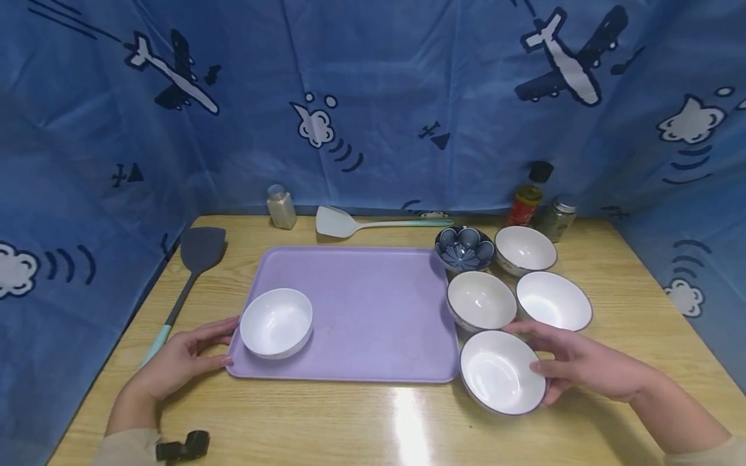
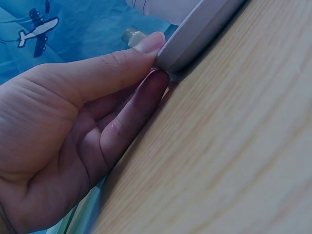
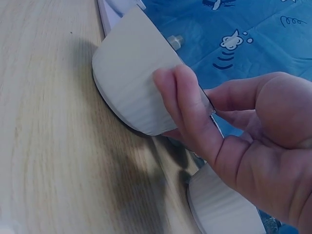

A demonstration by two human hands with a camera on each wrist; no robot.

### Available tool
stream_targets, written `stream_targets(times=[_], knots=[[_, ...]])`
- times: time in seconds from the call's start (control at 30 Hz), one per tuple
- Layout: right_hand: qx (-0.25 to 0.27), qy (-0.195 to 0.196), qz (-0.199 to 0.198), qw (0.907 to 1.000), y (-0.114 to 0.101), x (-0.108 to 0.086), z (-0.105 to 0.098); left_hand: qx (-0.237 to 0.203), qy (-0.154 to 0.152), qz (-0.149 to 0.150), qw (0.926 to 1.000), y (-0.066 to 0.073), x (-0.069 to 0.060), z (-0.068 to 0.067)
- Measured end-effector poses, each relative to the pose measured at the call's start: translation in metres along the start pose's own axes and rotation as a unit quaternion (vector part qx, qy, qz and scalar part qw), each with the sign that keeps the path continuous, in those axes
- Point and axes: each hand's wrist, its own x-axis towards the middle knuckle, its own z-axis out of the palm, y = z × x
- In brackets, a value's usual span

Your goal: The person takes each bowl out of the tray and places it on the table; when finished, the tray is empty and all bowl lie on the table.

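Observation:
At the tray's left front corner, my left hand [image 1: 182, 357] pinches the rim of the lilac tray [image 1: 373, 310], thumb above and a finger below in the left wrist view. A white bowl [image 1: 276, 322] sits on the tray close to that hand. On the right, my right hand [image 1: 591, 367] grips the rim of a dark-rimmed white bowl [image 1: 502, 372], thumb on the near side and fingers along its outer wall [image 3: 131, 73]. This bowl is beside the tray's right front corner; whether its base touches the table I cannot tell.
Behind the held bowl stand a cream bowl [image 1: 481, 300], a white bowl [image 1: 554, 301], a patterned bowl [image 1: 524, 249] and a dark blue bowl [image 1: 463, 249]. A grey spatula [image 1: 202, 249], a white spatula [image 1: 338, 222], a shaker [image 1: 282, 207], a sauce bottle [image 1: 526, 197] and a spice jar [image 1: 557, 219] lie or stand around.

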Motion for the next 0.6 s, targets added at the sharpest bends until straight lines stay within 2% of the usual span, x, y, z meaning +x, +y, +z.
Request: stream_targets(times=[0.27, 0.43, 0.6], knots=[[0.016, -0.007, -0.009, 0.9998, 0.004, 0.0, 0.002, -0.014, -0.003, 0.012, 0.9998, -0.003, 0.001, 0.002], [0.034, -0.016, 0.003, 0.9993, 0.007, -0.002, -0.002, -0.011, -0.003, 0.002, 0.9999, 0.001, -0.001, 0.002], [0.015, -0.016, 0.011, 0.9997, 0.008, -0.005, -0.012, -0.014, -0.002, 0.002, 0.9999, 0.003, -0.001, 0.001]])
